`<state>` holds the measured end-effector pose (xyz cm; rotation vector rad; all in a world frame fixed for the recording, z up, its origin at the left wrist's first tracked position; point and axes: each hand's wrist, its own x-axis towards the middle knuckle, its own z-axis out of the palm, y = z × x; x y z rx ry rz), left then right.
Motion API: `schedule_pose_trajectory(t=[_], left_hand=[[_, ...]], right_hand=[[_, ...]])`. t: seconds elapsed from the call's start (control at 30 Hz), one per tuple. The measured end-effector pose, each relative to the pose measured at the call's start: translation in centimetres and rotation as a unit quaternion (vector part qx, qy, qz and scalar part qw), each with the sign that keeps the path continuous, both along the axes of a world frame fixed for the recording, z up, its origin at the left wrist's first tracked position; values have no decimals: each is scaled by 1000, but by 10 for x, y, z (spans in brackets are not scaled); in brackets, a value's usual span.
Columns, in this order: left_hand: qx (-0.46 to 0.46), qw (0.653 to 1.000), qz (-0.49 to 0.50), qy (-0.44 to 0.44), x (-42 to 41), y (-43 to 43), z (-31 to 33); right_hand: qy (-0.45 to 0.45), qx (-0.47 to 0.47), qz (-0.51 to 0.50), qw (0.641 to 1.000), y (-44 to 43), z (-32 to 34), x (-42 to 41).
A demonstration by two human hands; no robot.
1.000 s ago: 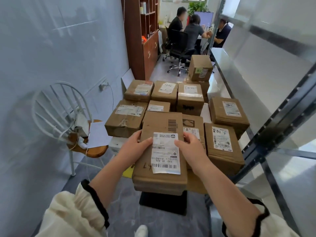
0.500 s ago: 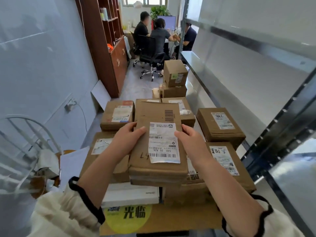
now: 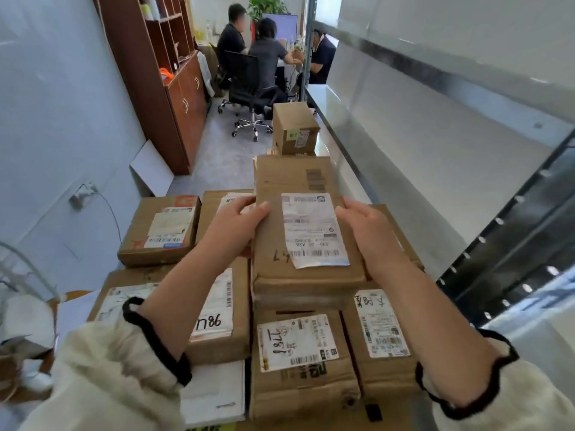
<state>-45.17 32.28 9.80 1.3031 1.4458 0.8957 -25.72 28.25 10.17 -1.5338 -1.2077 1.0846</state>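
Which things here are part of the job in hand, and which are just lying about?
Job in hand: flat parcel, gripped by left hand and right hand.
Lying about: labelled parcels underneath, small box behind, wooden cabinet, office chair.

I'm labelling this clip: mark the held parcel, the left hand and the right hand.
held parcel [image 3: 312, 231], head view, on its shipping label
left hand [image 3: 234, 225], head view, back of the hand
right hand [image 3: 370, 234], head view, back of the hand
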Motion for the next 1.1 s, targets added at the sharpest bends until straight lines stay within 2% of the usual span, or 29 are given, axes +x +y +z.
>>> schedule_pose_trajectory(t=[0.17,0.33,0.47,0.6,0.83,1.1], left_hand=[[27,998,-59,4,62,47,22],[-10,996,-82,-14,129,84,21],[-46,995,-88,-7,165,105,-1],[-68,993,-93,39,176,117,-24],[-79,988,-102,89,181,134,-43],[-105,983,-127,80,189,141,-66]], right_hand=[[-47,36,-10,998,40,39,66],[-32,-8,5,999,77,48,132],[-35,-80,23,996,106,23,170],[-8,-157,16,987,127,-18,182],[61,-179,-5,982,142,-53,187],[57,-202,-16,978,146,-68,195]])
